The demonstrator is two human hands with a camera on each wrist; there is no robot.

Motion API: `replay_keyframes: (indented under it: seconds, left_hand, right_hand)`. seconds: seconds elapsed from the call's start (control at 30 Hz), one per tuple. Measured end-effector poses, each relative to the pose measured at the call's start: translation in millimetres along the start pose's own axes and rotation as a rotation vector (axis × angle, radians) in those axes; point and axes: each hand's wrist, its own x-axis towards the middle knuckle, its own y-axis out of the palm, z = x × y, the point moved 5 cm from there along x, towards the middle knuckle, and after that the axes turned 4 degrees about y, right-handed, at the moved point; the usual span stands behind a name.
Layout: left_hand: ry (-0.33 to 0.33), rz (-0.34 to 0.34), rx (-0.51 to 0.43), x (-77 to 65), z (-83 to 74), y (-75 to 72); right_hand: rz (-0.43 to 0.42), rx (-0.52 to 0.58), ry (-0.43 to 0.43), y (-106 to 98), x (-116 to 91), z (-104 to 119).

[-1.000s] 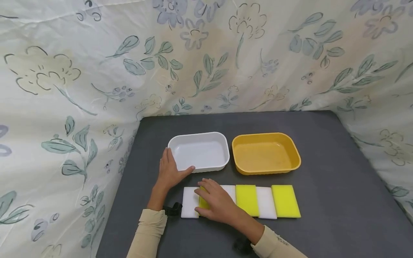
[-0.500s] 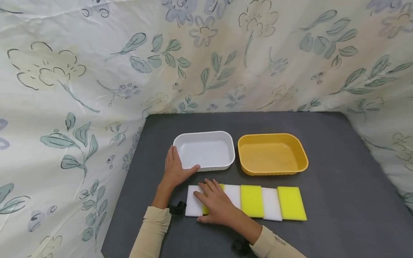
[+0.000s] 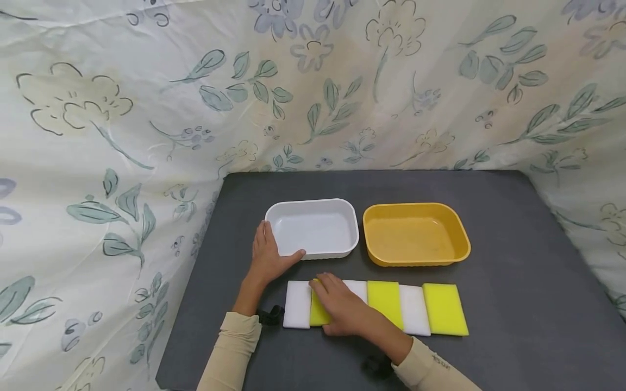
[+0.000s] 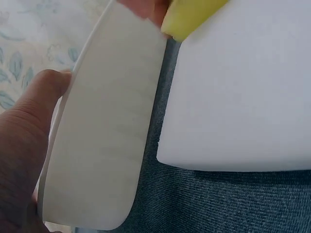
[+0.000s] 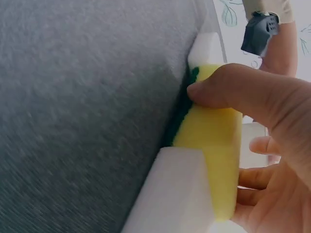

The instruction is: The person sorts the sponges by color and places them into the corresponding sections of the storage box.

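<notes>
At far left I have the left hand [image 3: 268, 259] spread wide, resting against the corner of the white round-cornered tray [image 3: 313, 228] without grasping it, presumably to steady it. Just right of the leftmost white sponge [image 3: 297, 305] lies the yellow scouring sponge [image 3: 319, 316], green layer down; my feed shows the right hand [image 3: 342, 307] pinching it lightly by opposite edges, likely for balance
</notes>
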Motion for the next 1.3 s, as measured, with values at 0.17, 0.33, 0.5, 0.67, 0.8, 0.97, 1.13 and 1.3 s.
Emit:
replay_keyframes:
  seconds: [0.17,0.33,0.5,0.67,0.8,0.97,1.13,1.3]
  left_hand:
    - [0.001,0.001,-0.021,0.3,0.4,-2.5]
    - [-0.005,0.002,-0.007,1.5,2.1,-3.3]
    - [-0.008,0.003,0.003,1.8,2.6,-3.2]
    - [0.006,0.003,-0.005,1.2,0.7,-4.5]
    - [0.001,0.003,-0.019,-0.3,1.7,-4.5]
    - [0.016,-0.017,-0.005,-0.9,4.1,-2.5]
    - [0.031,-0.017,-0.013,0.1,3.7,-1.0]
    - [0.025,-0.012,-0.014,1.0,1.7,-2.1]
  right_hand:
    - [-0.031,0.03,-0.016,-15,2,-1]
    - [-0.094,0.024,-0.058,-40,7,2]
    - [-0.115,0.084,-0.071,-61,12,1]
    - [-0.159,0.093,-0.078,-76,21,-6]
    - [-0.185,0.135,-0.08,-85,34,-15]
    - [-0.187,0.175,-0.019,-90,52,-33]
    - [-0.201,0.206,0.036,-92,65,-47]
    - [-0.219,0.234,0.071,-89,75,-57]
